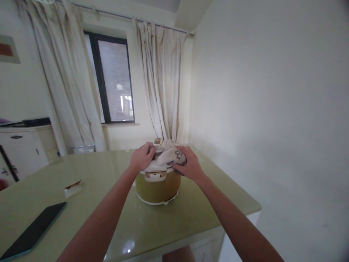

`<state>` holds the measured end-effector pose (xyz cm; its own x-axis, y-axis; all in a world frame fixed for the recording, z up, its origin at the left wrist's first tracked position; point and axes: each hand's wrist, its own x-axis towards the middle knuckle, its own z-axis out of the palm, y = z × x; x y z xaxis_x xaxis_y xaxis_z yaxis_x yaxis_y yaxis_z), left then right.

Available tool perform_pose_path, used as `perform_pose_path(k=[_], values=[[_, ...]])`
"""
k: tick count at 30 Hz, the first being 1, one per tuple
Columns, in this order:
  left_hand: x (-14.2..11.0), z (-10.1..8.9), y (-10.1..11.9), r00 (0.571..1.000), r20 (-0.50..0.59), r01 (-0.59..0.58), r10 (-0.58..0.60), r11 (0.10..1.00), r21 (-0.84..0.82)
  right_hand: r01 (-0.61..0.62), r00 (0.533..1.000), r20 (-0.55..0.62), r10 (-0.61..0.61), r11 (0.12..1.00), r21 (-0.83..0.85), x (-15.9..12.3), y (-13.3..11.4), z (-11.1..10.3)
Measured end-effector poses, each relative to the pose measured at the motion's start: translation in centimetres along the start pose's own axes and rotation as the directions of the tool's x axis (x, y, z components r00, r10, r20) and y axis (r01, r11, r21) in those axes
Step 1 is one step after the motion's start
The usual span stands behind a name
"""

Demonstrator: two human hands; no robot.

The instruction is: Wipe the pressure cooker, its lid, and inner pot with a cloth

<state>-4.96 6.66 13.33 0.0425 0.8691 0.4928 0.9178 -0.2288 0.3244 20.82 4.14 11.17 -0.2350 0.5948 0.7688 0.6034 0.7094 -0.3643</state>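
Head view: right hand (191,163) is clutching patterned cloth (167,157), left hand (141,157) is curling, hold unclear from here; lopsided pushing risks skidding the lidded pot (158,190).

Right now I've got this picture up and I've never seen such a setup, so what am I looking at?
There is no machine here, just a person's two bare hands. The single picture comes from a camera worn on that person's head, looking forward and down, so the arms stretch away from you. On the green table stands a round cooker with a white lid. The right hand grips a pale, patterned cloth on top. The left hand is at the lid's left side; its exact grip is unclear. Farther left lie a small packet and a dark, flat slab.
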Motion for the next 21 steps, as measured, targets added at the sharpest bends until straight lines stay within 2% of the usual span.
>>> perform_pose_path(k=[3, 5, 7, 9, 12, 14, 17, 21], values=[[0.0, -0.2, -0.4, 0.998, 0.040, -0.052, 0.051, 0.998, 0.024, 0.180, 0.979, 0.113, -0.169, 0.979, -0.091, 0.1, -3.0, 0.7], [0.1, -0.3, -0.5, 0.996, 0.051, -0.072, 0.071, 0.997, 0.017, 0.216, 0.965, 0.169, -0.199, 0.972, -0.088, 1.0, -3.1, 0.7], [0.3, -0.2, -0.5, 0.997, 0.038, -0.065, 0.065, 0.998, 0.010, 0.132, 0.982, 0.139, -0.126, 0.990, -0.040, 1.9, -1.4, 0.5], [0.4, 0.0, -0.3, 0.998, 0.020, -0.061, 0.060, 0.998, 0.010, 0.000, 0.999, 0.044, 0.000, 1.000, 0.015, 2.3, 1.2, 0.2], [0.4, 0.2, 0.0, 0.998, 0.015, -0.062, 0.061, 0.998, 0.017, -0.111, 0.990, -0.081, 0.115, 0.993, 0.044, 0.5, 3.9, 0.2], [0.4, 0.2, 0.1, 0.998, 0.013, -0.063, 0.063, 0.997, 0.033, -0.130, 0.984, -0.119, 0.130, 0.991, 0.010, -1.8, 4.0, 0.5], [0.3, 0.3, 0.2, 0.998, 0.010, -0.069, 0.068, 0.996, 0.064, -0.119, 0.982, -0.156, 0.106, 0.990, -0.073, -5.2, 2.2, 1.5], [0.3, 0.3, 0.2, 0.998, 0.017, -0.063, 0.062, 0.995, 0.074, -0.081, 0.977, -0.204, 0.056, 0.990, -0.113, -6.7, 0.6, 2.5]])
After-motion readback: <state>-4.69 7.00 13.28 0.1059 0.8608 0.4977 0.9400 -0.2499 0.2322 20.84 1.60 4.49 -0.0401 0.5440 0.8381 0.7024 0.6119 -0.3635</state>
